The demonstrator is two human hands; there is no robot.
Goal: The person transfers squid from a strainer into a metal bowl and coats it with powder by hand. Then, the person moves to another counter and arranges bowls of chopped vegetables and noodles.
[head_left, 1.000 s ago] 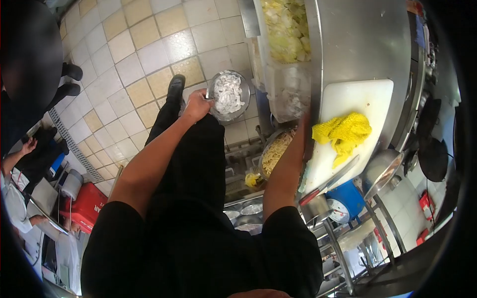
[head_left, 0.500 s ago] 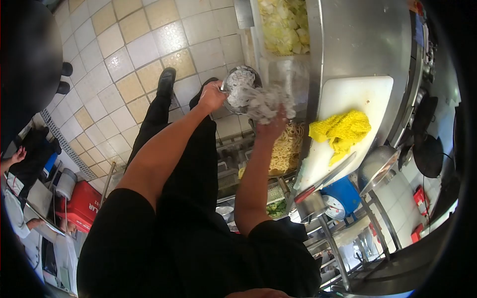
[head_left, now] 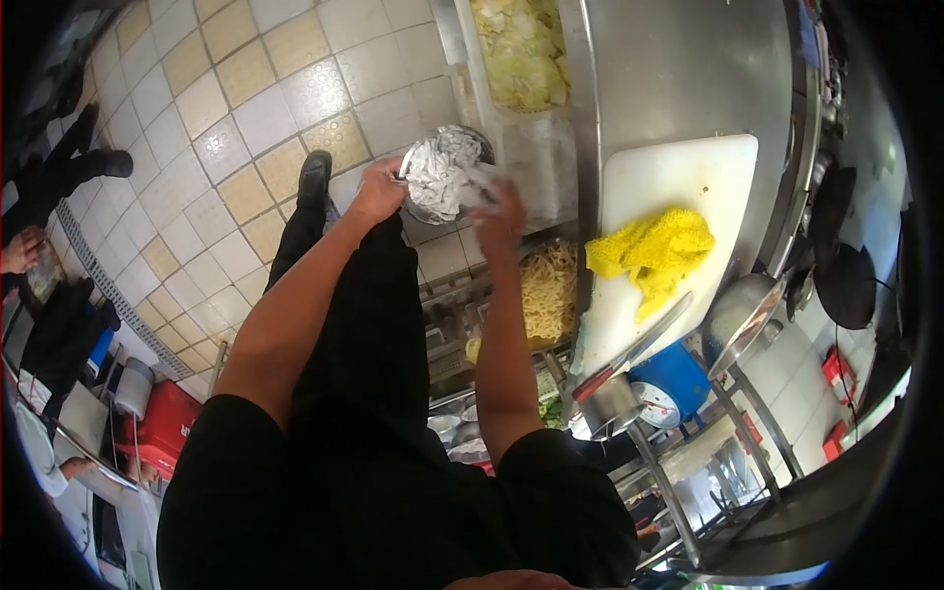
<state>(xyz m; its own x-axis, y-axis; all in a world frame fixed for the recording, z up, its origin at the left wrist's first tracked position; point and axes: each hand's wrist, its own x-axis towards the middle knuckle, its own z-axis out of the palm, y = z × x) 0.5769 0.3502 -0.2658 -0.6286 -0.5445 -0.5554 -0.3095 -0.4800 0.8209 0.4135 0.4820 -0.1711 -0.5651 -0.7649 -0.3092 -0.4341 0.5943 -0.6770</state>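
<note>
A round metal bowl [head_left: 489, 148] hangs above the floor in front of my legs, heaped with white, crumpled, film-like material [head_left: 441, 165]. My left hand [head_left: 379, 193] is closed on the bowl's near left rim. At the bowl's right side, my right hand [head_left: 500, 218] grips part of the same white material, slightly blurred by motion. Just right of that hand is a translucent covered section [head_left: 539, 167] of the counter. Below it lies a container of yellow noodles [head_left: 548, 292], partly hidden by my right forearm.
Chopped cabbage [head_left: 521, 54] fills a bin at the top. On the steel counter [head_left: 678, 69] a white cutting board [head_left: 678, 177] carries a yellow cloth [head_left: 654, 251] and a knife [head_left: 634, 349]. A blue scale [head_left: 678, 383] stands beside them. Other people [head_left: 25, 251] are at the far left.
My right hand has moved left, from over the counter containers to the bowl, bringing the white material with it. The bowl and my left hand have shifted slightly left in view.
</note>
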